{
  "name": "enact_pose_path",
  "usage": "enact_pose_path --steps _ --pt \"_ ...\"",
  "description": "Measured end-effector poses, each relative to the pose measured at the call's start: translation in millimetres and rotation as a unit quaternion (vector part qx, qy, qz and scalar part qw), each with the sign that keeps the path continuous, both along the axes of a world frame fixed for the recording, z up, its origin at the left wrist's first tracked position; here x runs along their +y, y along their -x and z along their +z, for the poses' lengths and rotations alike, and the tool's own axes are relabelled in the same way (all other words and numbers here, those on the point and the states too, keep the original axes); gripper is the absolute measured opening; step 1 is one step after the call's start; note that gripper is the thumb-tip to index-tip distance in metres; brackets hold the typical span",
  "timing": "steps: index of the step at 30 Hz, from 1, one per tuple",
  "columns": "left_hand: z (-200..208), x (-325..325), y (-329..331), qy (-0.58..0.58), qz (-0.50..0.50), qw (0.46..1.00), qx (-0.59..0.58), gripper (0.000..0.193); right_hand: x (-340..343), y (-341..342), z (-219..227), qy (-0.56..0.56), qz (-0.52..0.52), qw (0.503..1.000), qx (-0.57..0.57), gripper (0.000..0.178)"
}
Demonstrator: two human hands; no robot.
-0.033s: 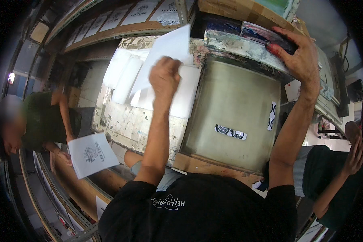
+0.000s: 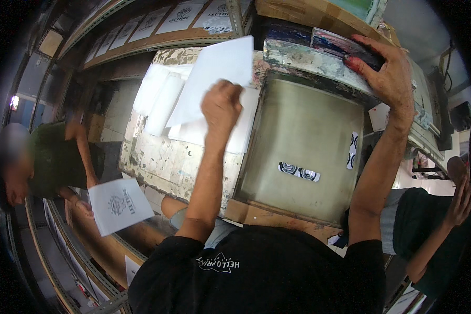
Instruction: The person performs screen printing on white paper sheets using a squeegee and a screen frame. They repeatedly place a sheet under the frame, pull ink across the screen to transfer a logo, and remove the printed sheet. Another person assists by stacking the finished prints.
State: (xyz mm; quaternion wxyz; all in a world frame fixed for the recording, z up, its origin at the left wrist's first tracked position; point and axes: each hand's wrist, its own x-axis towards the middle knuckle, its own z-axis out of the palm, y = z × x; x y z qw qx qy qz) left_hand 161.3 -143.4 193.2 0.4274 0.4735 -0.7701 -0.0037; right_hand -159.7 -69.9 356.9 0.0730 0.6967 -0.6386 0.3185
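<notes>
My left hand [image 2: 222, 106] is closed at the lower right edge of a blank white sheet [image 2: 214, 68], its fingertips slightly smeared by motion. The sheet is tilted up over a stack of white sheets [image 2: 247, 123] on the paint-flecked table [image 2: 188, 165]. My right hand [image 2: 384, 73], red ink on its fingertips, is curled round an ink-stained squeegee [image 2: 332, 43] at the far end of the printing screen [image 2: 306, 120]. Two strips of patterned tape, a lower strip [image 2: 298, 171] and a right-hand strip [image 2: 352, 150], are stuck on the screen's mesh.
On the left, a person [image 2: 57, 152] holds a printed white sheet [image 2: 120, 205]. Another person's hand [image 2: 460, 200] is at the right. Printed sheets [image 2: 182, 17] line a shelf at the back. A cardboard box [image 2: 309, 13] stands behind the screen. A white roll [image 2: 165, 104] lies on the table.
My left hand has moved a little right and toward me, drawing the white sheet with it. The person at left has lowered the printed sheet slightly. My right hand has stayed in place.
</notes>
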Motion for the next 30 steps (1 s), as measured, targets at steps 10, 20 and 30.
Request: enact_pose_path --steps 10,20,30 --pt "-139 100 69 -0.235 -0.236 0.911 -0.242 0.049 1 4 -4 0.012 0.006 0.999 0.032 0.048" --pt "-191 86 168 -0.188 -0.364 0.862 -0.299 0.064 1 -11 14 -0.013 0.013 0.999 -0.039 0.048" --pt "-192 130 184 -0.191 -0.394 0.847 -0.300 0.063 4 -11 19 -0.013 0.022 0.999 -0.030 0.050"
